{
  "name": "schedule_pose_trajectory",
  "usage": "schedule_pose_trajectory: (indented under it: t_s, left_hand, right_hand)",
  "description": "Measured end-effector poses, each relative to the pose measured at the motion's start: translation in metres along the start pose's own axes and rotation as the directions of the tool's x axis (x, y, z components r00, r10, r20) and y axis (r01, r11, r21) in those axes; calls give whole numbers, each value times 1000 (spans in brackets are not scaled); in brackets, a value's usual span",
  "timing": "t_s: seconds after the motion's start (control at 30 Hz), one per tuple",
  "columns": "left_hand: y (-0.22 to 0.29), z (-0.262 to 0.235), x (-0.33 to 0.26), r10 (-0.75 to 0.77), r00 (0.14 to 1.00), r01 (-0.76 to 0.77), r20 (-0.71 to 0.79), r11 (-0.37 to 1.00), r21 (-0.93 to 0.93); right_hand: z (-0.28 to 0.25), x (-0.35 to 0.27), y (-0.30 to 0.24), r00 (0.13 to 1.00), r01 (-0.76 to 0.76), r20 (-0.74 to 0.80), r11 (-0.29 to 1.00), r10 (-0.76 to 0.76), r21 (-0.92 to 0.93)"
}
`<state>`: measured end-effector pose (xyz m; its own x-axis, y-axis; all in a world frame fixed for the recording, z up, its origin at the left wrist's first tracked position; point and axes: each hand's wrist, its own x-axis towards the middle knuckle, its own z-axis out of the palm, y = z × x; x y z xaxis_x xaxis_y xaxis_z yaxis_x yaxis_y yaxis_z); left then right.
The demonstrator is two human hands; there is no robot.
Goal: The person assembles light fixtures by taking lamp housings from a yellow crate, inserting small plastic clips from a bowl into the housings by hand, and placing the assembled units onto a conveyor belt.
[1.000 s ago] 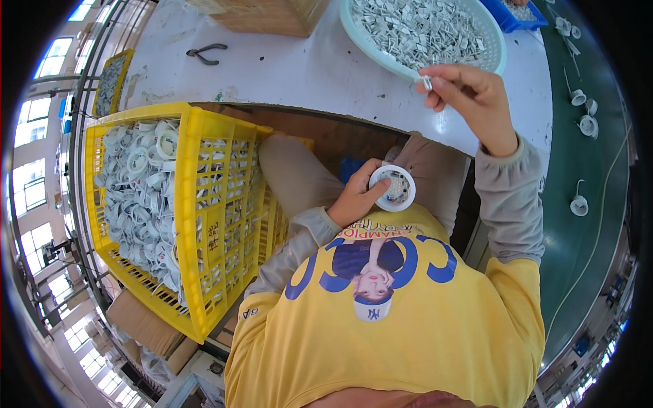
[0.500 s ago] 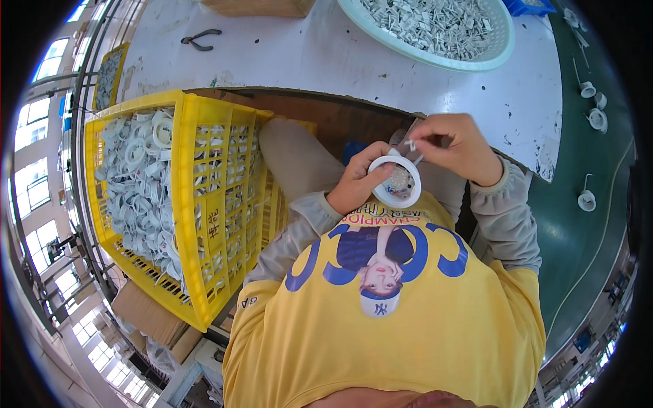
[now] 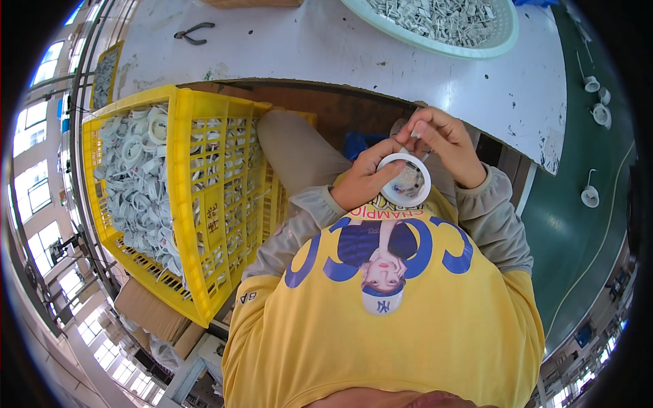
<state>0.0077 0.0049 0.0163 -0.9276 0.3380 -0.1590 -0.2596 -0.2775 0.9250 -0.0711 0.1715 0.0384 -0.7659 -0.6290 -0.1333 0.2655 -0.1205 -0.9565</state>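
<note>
My left hand (image 3: pixel 364 177) is closed around a round white LED downlight (image 3: pixel 410 182), its thumb lying over the rim. The lamp's clear middle, with small parts showing in it, is turned up toward me. Just beyond the rim, my right hand (image 3: pixel 449 146) pinches a small white clip-like piece (image 3: pixel 415 134) between thumb and fingertips. That piece is close to the far side of the downlight, by the left fingertips. Whether the two parts touch is hidden by the fingers.
At my left stands a yellow plastic crate (image 3: pixel 182 136) full of white ring-shaped lamp parts. The white table (image 3: pixel 306 47) ahead bears pliers (image 3: pixel 194 33) and a pale green basket (image 3: pixel 469 52) of small white pieces. Several white lamps (image 3: pixel 590 197) lie on the green floor at right.
My right hand has moved left and nearer to the left hand, bringing the small white piece to the downlight's far side. The downlight has shifted slightly right.
</note>
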Motion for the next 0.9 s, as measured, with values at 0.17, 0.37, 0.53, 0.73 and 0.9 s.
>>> schedule_pose_trajectory:
  t_s: [0.17, 0.37, 0.53, 0.73, 0.9]
  left_hand:
    - [5, 2, 1, -55, 998, 56, -11, 997, 50]
    - [0, 4, 3, 29, 995, -13, -93, 986, 166]
    - [-1, 6, 2, 20, 990, -6, -138, 994, 105]
    - [0, 10, 2, 39, 991, -25, -130, 994, 109]
    - [-2, 8, 3, 44, 994, -27, -99, 987, 161]
  right_hand:
    - [-13, -10, 3, 998, -52, -39, 963, 43, -266]
    - [-5, -18, 15, 999, 14, -29, 855, -34, -519]
    - [-3, -21, 7, 997, 81, 34, 908, -73, -411]
    - [-16, -27, 7, 996, -63, 35, 936, 80, -346]
    - [-16, -29, 8, 995, -72, 52, 966, 88, -247]
